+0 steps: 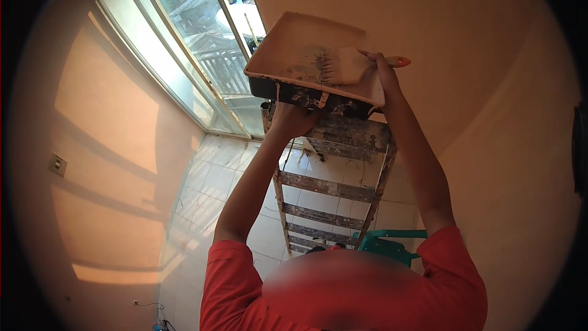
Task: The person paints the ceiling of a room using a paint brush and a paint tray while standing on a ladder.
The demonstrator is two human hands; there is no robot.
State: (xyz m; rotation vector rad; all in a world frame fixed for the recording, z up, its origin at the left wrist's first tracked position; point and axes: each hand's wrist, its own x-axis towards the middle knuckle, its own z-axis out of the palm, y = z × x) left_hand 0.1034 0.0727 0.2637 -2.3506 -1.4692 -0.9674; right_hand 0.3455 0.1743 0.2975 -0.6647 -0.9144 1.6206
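Observation:
A black paint tray, coated inside with pale paint, is above the top of a paint-spattered ladder. My left hand is under the tray's near edge, its fingers mostly hidden by the tray. My right hand is closed around a wide paintbrush at the tray's right side. The brush's bristles, covered in pale paint, lie over the tray's inside, and its orange-tipped handle points right.
Below the ladder is a tiled floor with a green plastic stool at the lower right. Glass sliding doors stand at the upper left. A switch is on the left wall, and a cable lies at the lower left.

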